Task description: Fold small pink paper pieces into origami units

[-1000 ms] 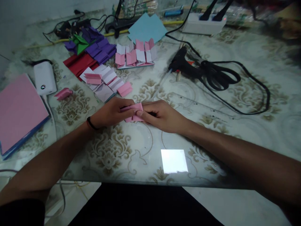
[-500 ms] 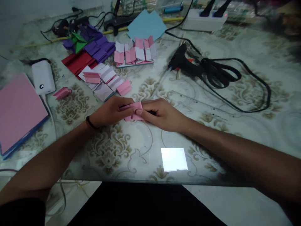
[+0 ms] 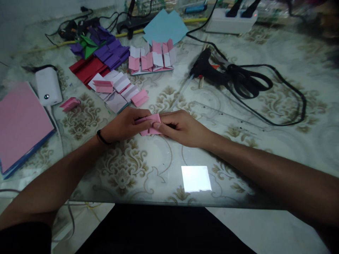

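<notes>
Between my two hands is a small folded piece of pink paper, held just above or on the patterned table. My left hand, with a dark band at its wrist, pinches it from the left, thumb on top. From the right, my right hand grips it, its thumb tip meeting the left thumb at the paper's middle. The fingers beneath the paper are hidden. Just beyond my left hand lie folded white and pink paper pieces. A single folded pink piece rests farther left.
A black glue gun with a coiled cord lies right of centre, near a clear ruler. At left are pink sheets and a white power bank. Blue sheets, purple folded paper and a power strip sit at the back.
</notes>
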`<state>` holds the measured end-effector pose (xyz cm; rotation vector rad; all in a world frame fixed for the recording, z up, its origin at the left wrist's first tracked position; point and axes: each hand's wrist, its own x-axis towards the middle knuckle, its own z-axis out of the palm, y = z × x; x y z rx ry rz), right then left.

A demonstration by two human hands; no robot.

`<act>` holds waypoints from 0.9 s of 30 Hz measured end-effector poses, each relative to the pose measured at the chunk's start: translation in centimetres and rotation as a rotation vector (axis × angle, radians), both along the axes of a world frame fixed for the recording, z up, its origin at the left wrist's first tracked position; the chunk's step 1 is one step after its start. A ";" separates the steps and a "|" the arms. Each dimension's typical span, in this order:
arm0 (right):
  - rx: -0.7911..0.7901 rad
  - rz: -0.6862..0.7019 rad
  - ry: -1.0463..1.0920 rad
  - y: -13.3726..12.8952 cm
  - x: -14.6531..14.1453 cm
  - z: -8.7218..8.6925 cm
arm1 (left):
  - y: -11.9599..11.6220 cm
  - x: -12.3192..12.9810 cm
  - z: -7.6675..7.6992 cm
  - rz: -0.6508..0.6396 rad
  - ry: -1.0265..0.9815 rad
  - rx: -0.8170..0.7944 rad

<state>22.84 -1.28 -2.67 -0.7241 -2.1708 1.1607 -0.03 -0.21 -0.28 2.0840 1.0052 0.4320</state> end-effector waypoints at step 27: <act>-0.003 0.004 -0.002 0.0 0.0 0.1 | 0.0 0.0 0.1 -0.003 0.013 0.009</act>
